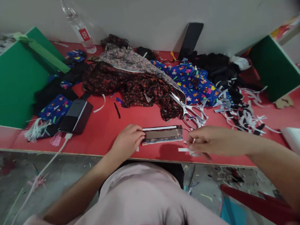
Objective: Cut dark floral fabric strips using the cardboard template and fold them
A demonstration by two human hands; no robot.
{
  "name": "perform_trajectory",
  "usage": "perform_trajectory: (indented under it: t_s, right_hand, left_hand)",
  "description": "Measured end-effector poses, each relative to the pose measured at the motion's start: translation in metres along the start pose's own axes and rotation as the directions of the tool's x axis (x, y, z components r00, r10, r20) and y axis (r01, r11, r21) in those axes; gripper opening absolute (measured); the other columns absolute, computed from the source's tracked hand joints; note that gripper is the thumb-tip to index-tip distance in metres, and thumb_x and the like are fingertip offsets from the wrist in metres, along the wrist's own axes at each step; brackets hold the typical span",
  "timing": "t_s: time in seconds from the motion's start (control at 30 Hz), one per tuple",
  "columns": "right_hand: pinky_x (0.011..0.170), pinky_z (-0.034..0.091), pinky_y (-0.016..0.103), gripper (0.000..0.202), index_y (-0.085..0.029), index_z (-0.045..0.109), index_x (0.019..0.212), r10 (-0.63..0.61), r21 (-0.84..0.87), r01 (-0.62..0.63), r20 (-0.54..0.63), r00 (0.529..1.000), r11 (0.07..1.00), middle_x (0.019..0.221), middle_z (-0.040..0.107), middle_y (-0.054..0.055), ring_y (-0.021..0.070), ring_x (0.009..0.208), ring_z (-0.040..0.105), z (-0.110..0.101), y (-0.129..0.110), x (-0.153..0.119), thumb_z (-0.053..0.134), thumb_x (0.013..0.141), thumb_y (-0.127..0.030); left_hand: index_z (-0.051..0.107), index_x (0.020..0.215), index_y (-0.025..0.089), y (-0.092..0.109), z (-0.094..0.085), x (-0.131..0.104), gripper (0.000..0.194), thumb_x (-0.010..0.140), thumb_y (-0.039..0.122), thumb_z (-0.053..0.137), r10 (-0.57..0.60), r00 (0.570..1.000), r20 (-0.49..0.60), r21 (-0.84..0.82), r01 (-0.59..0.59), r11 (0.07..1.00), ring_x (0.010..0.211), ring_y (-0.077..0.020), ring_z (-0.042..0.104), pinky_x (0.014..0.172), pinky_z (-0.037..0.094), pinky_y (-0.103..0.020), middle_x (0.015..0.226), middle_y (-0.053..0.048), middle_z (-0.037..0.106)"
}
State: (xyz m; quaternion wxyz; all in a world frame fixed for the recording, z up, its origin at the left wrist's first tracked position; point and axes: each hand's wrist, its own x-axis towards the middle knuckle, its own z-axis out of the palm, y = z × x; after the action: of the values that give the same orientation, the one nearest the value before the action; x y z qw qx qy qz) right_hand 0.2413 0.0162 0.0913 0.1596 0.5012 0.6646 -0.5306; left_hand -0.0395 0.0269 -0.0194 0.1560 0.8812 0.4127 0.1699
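Note:
A flat, folded piece of dark flower-print fabric point(177, 132) lies near the front edge of the red table, with a brown panel along its middle and a white strip point(161, 128) along its far edge. My left hand point(130, 139) pinches its left end against the table. Off the right end, my right hand point(208, 141) has its fingers closed, slightly blurred, with a bit of white strip showing between them. Another white strip end point(183, 150) lies just below those fingers. Silver scissors point(184, 106) lie partly spread behind my right hand, their blades on the dark printed cloth.
Dark flower-print cloth point(138, 89) and blue patterned cloth point(189, 82) are heaped behind. White and black scraps point(242, 109) lie right. A power bank point(77, 116) with a cable, a water bottle point(82, 33) and a leaning phone point(191, 37) stand around. Green panels point(11, 81) flank the table.

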Motion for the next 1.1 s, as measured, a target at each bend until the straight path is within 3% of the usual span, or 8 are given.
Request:
perform_trajectory:
  t_s: [0.2, 0.47, 0.53, 0.6, 0.7, 0.77, 0.97, 1.1]
  right_hand:
    - [0.058, 0.040, 0.022, 0.022, -0.017, 0.057, 0.082, -0.051, 0.036, 0.049, 0.075, 0.996, 0.998, 0.058, 0.066, 0.002, 0.0135, 0.060, 0.058, 0.003, -0.010, 0.034, 0.044, 0.085, -0.034]
    - [0.045, 0.034, 0.019, 0.024, -0.015, 0.060, 0.087, -0.012, 0.149, 0.004, 0.047, 0.999, 0.989, 0.056, 0.062, -0.001, 0.0080, 0.044, 0.045, 0.003, -0.016, 0.050, 0.047, 0.083, -0.035]
    - [0.042, 0.031, 0.018, 0.025, -0.014, 0.059, 0.086, 0.000, 0.203, -0.011, 0.057, 0.998, 0.979, 0.054, 0.059, -0.002, 0.0068, 0.041, 0.041, 0.004, -0.019, 0.053, 0.047, 0.082, -0.036]
    - [0.040, 0.028, 0.018, 0.025, -0.015, 0.059, 0.086, -0.010, 0.241, -0.006, 0.066, 0.998, 0.971, 0.053, 0.058, -0.003, 0.0068, 0.040, 0.039, 0.007, -0.022, 0.056, 0.047, 0.083, -0.036]
    - [0.041, 0.029, 0.018, 0.026, -0.015, 0.060, 0.086, -0.025, 0.228, 0.014, 0.042, 0.999, 0.973, 0.054, 0.061, -0.002, 0.0083, 0.043, 0.043, 0.010, -0.028, 0.059, 0.046, 0.083, -0.037]
    - [0.045, 0.033, 0.019, 0.026, -0.015, 0.061, 0.086, -0.039, 0.188, 0.037, 0.006, 0.999, 0.981, 0.054, 0.063, -0.001, 0.0097, 0.048, 0.049, 0.012, -0.031, 0.060, 0.047, 0.082, -0.036]
    - [0.050, 0.034, 0.019, 0.023, -0.016, 0.060, 0.086, -0.057, 0.096, 0.059, -0.030, 0.998, 0.994, 0.056, 0.065, 0.000, 0.0107, 0.053, 0.054, 0.013, -0.038, 0.059, 0.046, 0.083, -0.034]
    - [0.048, 0.033, 0.019, 0.024, -0.016, 0.061, 0.085, -0.022, 0.049, 0.022, 0.000, 1.000, 0.999, 0.054, 0.063, -0.001, 0.0092, 0.049, 0.051, 0.010, -0.041, 0.067, 0.047, 0.083, -0.036]
  left_hand:
    - [0.059, 0.113, 0.015, 0.006, 0.025, -0.019, 0.029, 0.087, 0.016, 0.046, 0.125, 0.991, 0.051, 0.168, -0.132, 0.977, 0.111, -0.0232, 0.051, 0.094, 0.042, -0.039, 0.121, -0.009, 0.059]
    - [0.056, 0.118, 0.013, 0.001, 0.019, -0.014, 0.035, 0.085, 0.013, 0.044, 0.196, 0.969, 0.153, 0.088, -0.211, 0.973, 0.123, -0.0233, 0.043, 0.104, 0.035, -0.039, 0.131, -0.012, 0.053]
    - [0.061, 0.111, 0.016, 0.007, 0.011, -0.014, 0.030, 0.087, 0.016, 0.043, 0.121, 0.991, 0.062, -0.015, -0.121, 0.993, 0.118, -0.0225, 0.048, 0.101, 0.037, -0.037, 0.123, -0.010, 0.059]
    - [0.066, 0.099, 0.018, 0.015, 0.001, -0.014, 0.024, 0.088, 0.024, 0.045, -0.063, 0.997, -0.038, -0.177, 0.055, 0.983, 0.101, -0.0200, 0.057, 0.091, 0.043, -0.034, 0.103, -0.007, 0.068]
    - [0.068, 0.087, 0.021, 0.027, -0.014, -0.010, 0.024, 0.086, 0.036, 0.050, -0.326, 0.937, 0.121, -0.447, 0.345, 0.825, 0.078, -0.0149, 0.060, 0.072, 0.046, -0.026, 0.083, -0.002, 0.069]
    - [0.069, 0.086, 0.022, 0.032, -0.020, -0.005, 0.026, 0.083, 0.040, 0.051, -0.399, 0.877, 0.267, -0.545, 0.479, 0.688, 0.069, -0.0129, 0.058, 0.062, 0.044, -0.022, 0.078, 0.000, 0.069]
    - [0.067, 0.077, 0.019, 0.035, -0.011, 0.002, 0.023, 0.076, 0.039, 0.057, -0.397, 0.832, 0.387, -0.635, 0.553, 0.539, 0.062, -0.0118, 0.054, 0.056, 0.039, -0.021, 0.068, 0.002, 0.064]
    - [0.066, 0.078, 0.019, 0.024, -0.011, 0.004, 0.021, 0.078, 0.036, 0.055, -0.444, 0.833, 0.332, -0.552, 0.553, 0.624, 0.061, -0.0120, 0.053, 0.057, 0.039, -0.022, 0.067, 0.001, 0.064]
